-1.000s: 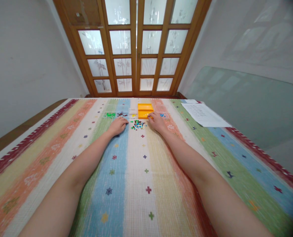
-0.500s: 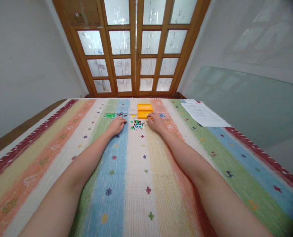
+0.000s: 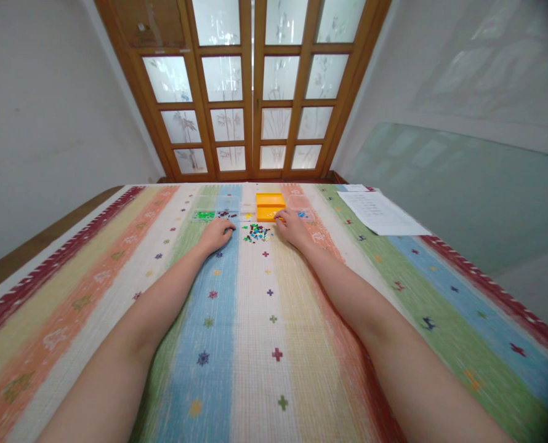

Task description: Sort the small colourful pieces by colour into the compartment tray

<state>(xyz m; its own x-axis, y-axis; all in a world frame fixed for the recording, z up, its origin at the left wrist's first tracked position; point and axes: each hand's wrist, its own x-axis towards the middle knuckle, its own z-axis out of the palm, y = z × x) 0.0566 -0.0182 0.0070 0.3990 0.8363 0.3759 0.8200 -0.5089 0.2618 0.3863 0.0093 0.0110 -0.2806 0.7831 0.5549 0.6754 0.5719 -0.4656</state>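
A loose pile of tiny green, blue, brown and white pieces lies on the tablecloth between my hands. To its left, my left hand rests on the cloth with bent fingers slightly apart and nothing visible in them. My right hand is at the front right corner of an open orange box; its fingers are closed together, and whatever they hold is too small to make out. Around the orange box are clear boxes with green pieces, brown pieces, yellow pieces and blue pieces.
A striped tablecloth covers the table. Sheets of paper lie at the far right. Beyond the table's far edge stand wooden doors with glass panes; a pale green panel is on the right wall.
Both hands stay in nearly the same places. The view has shifted very slightly; the pile and boxes look unchanged.
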